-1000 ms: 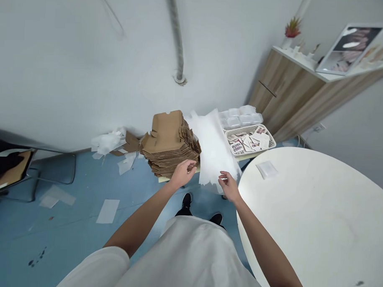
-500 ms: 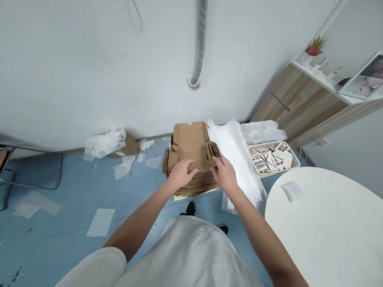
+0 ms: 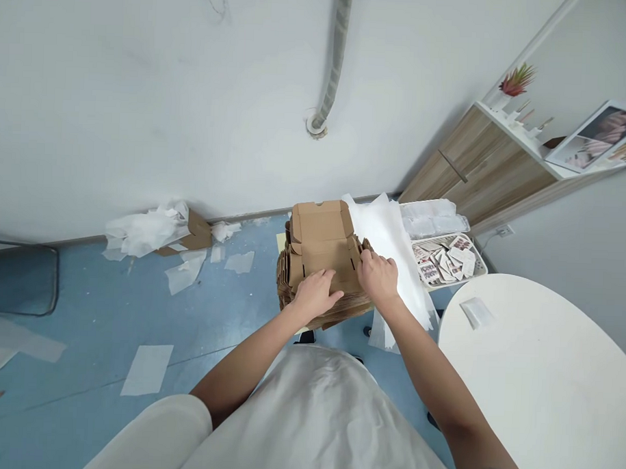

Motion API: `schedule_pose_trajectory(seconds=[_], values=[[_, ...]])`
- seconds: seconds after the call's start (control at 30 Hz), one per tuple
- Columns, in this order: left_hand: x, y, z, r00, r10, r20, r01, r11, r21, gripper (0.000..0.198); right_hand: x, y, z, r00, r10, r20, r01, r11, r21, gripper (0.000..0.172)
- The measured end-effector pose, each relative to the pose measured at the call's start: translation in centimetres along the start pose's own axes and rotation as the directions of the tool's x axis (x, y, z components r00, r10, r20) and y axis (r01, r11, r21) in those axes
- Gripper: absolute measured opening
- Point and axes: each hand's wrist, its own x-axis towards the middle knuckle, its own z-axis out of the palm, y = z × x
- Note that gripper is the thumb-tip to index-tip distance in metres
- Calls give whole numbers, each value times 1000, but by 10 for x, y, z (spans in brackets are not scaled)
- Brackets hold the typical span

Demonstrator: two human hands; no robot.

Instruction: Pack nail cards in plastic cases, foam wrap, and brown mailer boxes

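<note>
Atop one stack of flat carton blanks [image 3: 284, 283], left hand [image 3: 317, 296] lies spread on the top blank [image 3: 320, 236], right hand [image 3: 378, 278] clasps its right edge; risk: a lift likely drags lower blanks, slumping the stack onto one tissue-paper pile [image 3: 392, 241] alongside.

- cardboard stack [image 3: 320, 252]: plain kraft brown
- paper sheets [image 3: 388, 230], at 3 o'clock of it: white, semi-sheer
- floor [image 3: 85, 302]: blue, with white paper scraps [image 3: 147, 369] at 8 o'clock
- round table [image 3: 534, 379], 4 o'clock: white
- cabinet [image 3: 479, 179], 2 o'clock: brown wood grain, white top
- basket [image 3: 480, 268], 3 o'clock: white; cards [image 3: 446, 256] inside have multicolour prints
- plant [image 3: 517, 79], 1 o'clock: red and green
- pipe [image 3: 335, 64], 12 o'clock: grey
</note>
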Motion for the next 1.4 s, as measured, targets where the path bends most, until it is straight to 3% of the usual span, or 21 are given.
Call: schedule_pose_trajectory(seconds=[0.13, 0.3, 0.43, 0.57, 0.73, 0.9, 1.13, 1.3, 1.4], values=[[0, -3, -2, 999, 31, 9, -32, 999, 20, 39, 1, 4, -5, 997, 72, 30, -74, 993, 92, 18], [3, -8, -5, 995, 100, 22, -101, 994, 49, 31, -1, 20, -15, 981, 190, 43, -193, 912, 363, 22], [6, -10, -6, 992, 124, -23, -120, 983, 140, 30, -1, 28, -23, 978, 195, 72, -198, 772, 604, 30], [5, -8, -9, 983, 152, -104, -136, 980, 147, 23, -3, 27, -27, 977, 205, 66, -179, 601, 779, 53], [-3, -6, -14, 953, 127, -275, -134, 991, -5, 21, -4, 15, -37, 983, 172, 71, -143, 451, 881, 69], [-9, -3, -16, 912, 193, -361, -225, 973, -48, 22, 9, -1, -49, 980, 112, 163, -190, 294, 937, 66], [-16, -6, -20, 925, 131, -356, -140, 990, 1, 22, 20, -12, -47, 989, 118, 93, -131, 375, 918, 57], [-25, -17, -32, 865, -28, -500, 24, 1000, -16, 69, 19, -4, -58, 989, 143, 44, -94, 367, 926, 55], [-27, -21, -39, 819, -92, -566, 31, 993, -117, 94, 15, 8, -66, 986, 164, -20, -46, 389, 920, 53]])
